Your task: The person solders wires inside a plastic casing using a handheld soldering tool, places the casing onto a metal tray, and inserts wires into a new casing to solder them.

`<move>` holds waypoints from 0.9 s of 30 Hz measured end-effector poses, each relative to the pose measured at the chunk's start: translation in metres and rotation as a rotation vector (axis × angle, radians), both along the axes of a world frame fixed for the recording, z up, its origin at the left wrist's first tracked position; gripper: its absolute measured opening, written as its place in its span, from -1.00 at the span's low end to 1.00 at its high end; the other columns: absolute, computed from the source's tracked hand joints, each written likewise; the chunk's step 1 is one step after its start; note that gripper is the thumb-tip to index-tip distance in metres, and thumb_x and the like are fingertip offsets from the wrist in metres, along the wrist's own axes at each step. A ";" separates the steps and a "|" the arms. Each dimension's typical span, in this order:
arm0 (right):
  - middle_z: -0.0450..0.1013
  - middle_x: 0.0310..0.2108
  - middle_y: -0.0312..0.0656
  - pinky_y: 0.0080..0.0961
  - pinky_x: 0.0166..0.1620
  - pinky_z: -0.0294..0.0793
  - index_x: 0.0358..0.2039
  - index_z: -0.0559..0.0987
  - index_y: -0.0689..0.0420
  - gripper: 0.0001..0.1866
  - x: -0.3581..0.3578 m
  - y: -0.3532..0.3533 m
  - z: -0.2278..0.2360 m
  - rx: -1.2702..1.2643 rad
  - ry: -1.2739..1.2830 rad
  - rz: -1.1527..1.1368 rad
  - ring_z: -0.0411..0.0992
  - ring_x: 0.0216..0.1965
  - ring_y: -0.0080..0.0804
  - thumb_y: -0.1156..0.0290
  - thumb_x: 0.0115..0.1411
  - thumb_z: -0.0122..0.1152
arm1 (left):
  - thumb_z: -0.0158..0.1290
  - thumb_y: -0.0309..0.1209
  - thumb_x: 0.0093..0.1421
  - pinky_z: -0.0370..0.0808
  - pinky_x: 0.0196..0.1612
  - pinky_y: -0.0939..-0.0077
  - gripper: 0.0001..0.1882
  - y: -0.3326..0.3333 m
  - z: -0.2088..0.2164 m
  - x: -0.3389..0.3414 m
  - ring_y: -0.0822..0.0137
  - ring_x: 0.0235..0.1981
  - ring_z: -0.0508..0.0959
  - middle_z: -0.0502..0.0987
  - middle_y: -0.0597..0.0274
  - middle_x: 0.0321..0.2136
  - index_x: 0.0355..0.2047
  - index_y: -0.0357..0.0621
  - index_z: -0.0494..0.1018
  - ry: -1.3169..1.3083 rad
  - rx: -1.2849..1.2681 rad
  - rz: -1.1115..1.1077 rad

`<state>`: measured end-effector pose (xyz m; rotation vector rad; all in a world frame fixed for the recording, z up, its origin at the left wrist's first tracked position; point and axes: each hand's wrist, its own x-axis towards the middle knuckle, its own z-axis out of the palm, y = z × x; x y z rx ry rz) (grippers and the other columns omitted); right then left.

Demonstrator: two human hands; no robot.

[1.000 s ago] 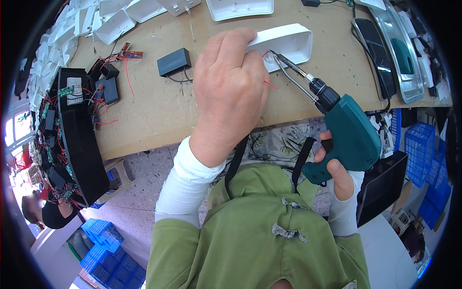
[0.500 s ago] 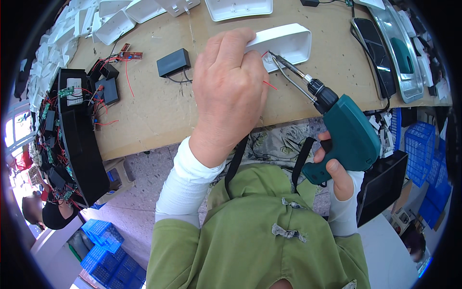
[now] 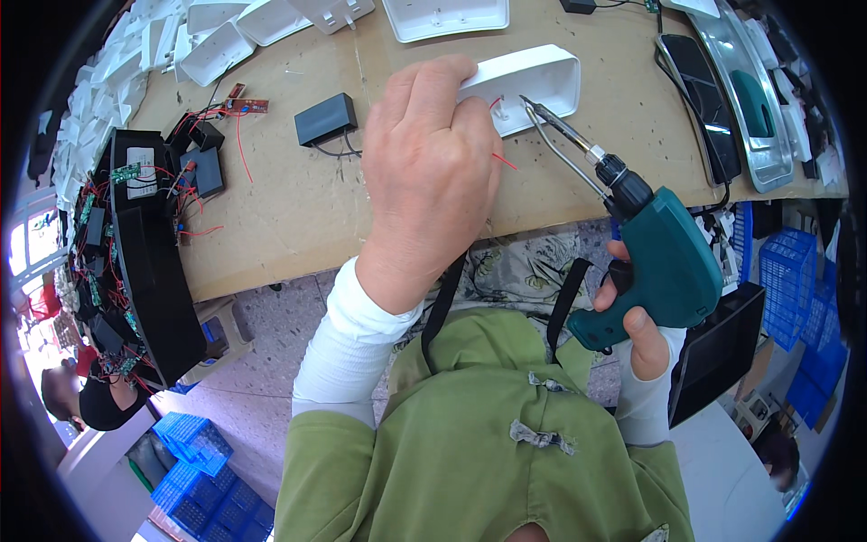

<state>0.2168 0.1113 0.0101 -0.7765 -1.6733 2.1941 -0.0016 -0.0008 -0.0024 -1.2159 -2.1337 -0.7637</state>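
My left hand (image 3: 430,172) is closed on a white plastic case (image 3: 553,86), tilted up on its edge over the table. A red wire (image 3: 504,161) comes out beside my fingers, and a short red end shows inside the case. In my right hand (image 3: 639,330) is a green pistol-shaped soldering gun (image 3: 673,257) with a thin metal feed tube along its barrel. Its tip is at the case's inside, a little right of the red wire end; I cannot tell whether it touches the plastic. My left fingertips are hidden behind the hand.
A dark box with leads (image 3: 325,119) lies left of my left hand. Farther left are a red circuit board (image 3: 246,106) and a black bin (image 3: 149,262) of wired parts. More white cases (image 3: 447,18) lie at the back. A phone (image 3: 700,104) and metal tray (image 3: 763,163) sit at right.
The soldering gun has moved slightly right and toward me, its tip drawing off the red wire end. My left hand and the white case have hardly shifted.
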 end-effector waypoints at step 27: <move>0.31 -0.02 -0.06 -0.58 -0.32 0.42 0.12 0.22 0.28 -0.20 0.015 0.003 -0.002 -0.013 0.010 -0.029 0.39 -0.37 -0.52 0.09 -0.01 0.31 | 0.10 -0.44 -0.15 0.25 -0.22 0.42 -0.83 -0.036 0.003 0.007 0.41 -0.30 0.43 0.43 0.38 -0.33 -0.46 -0.06 0.43 0.054 -0.142 -0.259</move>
